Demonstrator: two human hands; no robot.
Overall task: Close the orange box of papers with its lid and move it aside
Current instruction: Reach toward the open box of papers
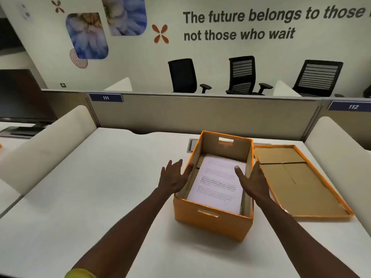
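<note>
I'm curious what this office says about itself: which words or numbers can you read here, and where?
"The future belongs to those" / "not those who wait": wall lettering, cut off at right.
"111": blue tag on partition.
"112": blue tag on partition.
Papers in orange box: print too blurred to read.

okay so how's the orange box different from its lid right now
The orange box stands upright and deep; the lid lies shallow and upturned on the desk to the right of the box. The box holds printed papers; the lid holds nothing. Both hands flank the box, not the lid. Both share orange outsides, brown cardboard insides.
</note>
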